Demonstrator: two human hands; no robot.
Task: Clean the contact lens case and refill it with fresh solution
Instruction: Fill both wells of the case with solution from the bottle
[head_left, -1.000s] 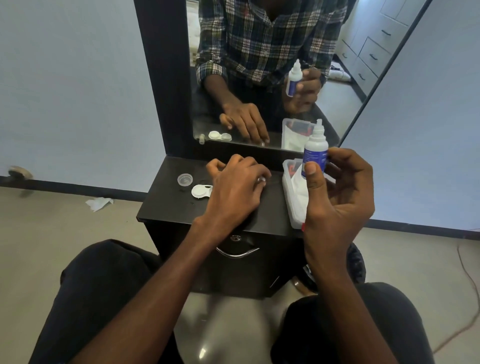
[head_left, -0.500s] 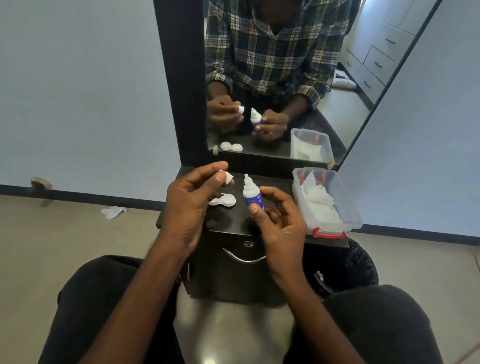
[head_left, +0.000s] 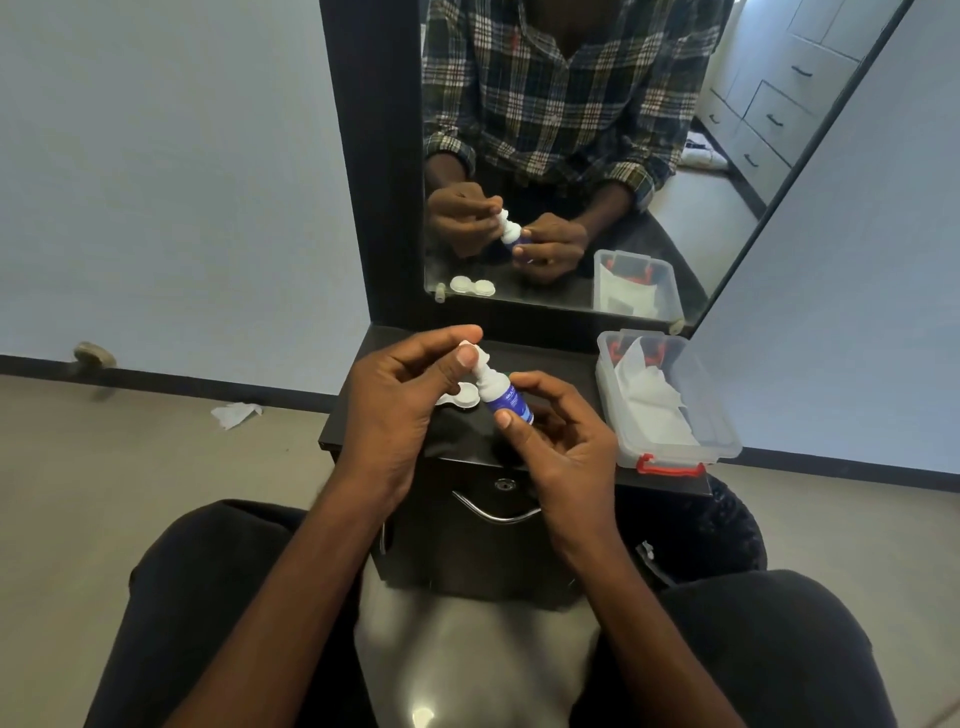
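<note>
- White cap (head_left: 470, 345) pinched in left hand (head_left: 400, 410) at bottle (head_left: 501, 395) tip
- right hand (head_left: 566, 447) grips bottle, tilted
- case (head_left: 460, 401) on black table (head_left: 561, 364), behind hands

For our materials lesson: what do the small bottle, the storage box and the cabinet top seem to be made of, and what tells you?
Small bottle: likely opaque white plastic with a glossy blue label.
Storage box: clear, slightly cloudy plastic; white tissue shows through its wall, and its latch is red.
Cabinet top: dark, smooth board, perhaps laminate; the material beneath can't be told.
</note>
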